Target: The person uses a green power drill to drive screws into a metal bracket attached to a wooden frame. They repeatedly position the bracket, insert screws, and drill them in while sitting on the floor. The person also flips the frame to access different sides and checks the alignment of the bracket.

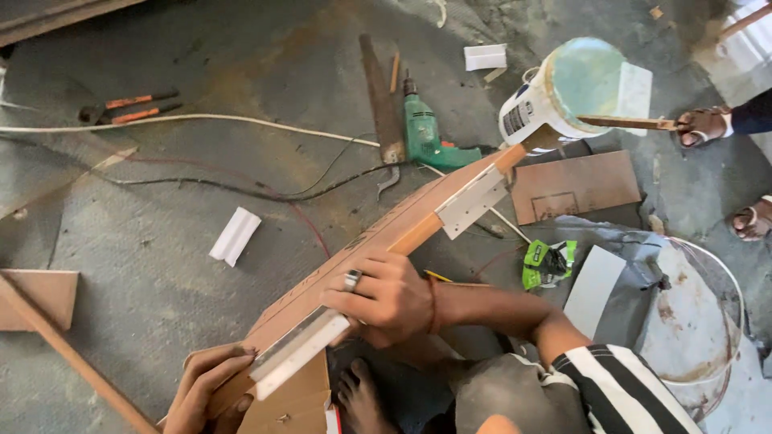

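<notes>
Hands (386, 301) gripping wooden board (402, 221)

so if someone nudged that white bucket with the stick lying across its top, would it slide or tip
The white bucket looks squat and broad, so a nudge would probably slide it rather than tip it. The thin stick only lies loose on its rim and would likely roll or fall off. How full or heavy the bucket is cannot be told.

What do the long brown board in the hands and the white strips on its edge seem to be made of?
The board looks like wood or plywood with a matt brown laminate face; its bare edge shows orange-tan. The white strips look like thin plastic or laminate edging, smooth and slightly glossy, though I cannot be sure. The right hand presses on one.
</notes>
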